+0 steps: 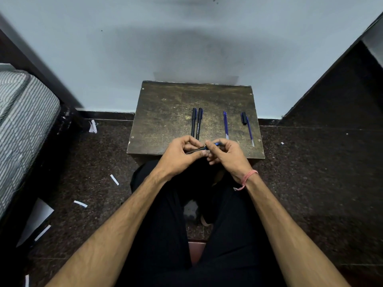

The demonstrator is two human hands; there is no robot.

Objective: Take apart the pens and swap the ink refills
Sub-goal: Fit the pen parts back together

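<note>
My left hand (179, 155) grips a black pen barrel (194, 150) over the front edge of the small wooden table (165, 121). My right hand (226, 154) pinches a blue part (216, 144) at the barrel's right end; the two hands touch. Two capped black pens (196, 123) lie side by side at the table's middle. To their right lie blue ink refills (226, 124), then a black pen cap (244, 117) and another blue refill (250, 130).
The table stands against a pale wall. Dark speckled floor surrounds it, with white paper strips (114, 180) scattered to the left. A striped mattress (22, 121) is at the far left. My black-trousered legs are under my arms.
</note>
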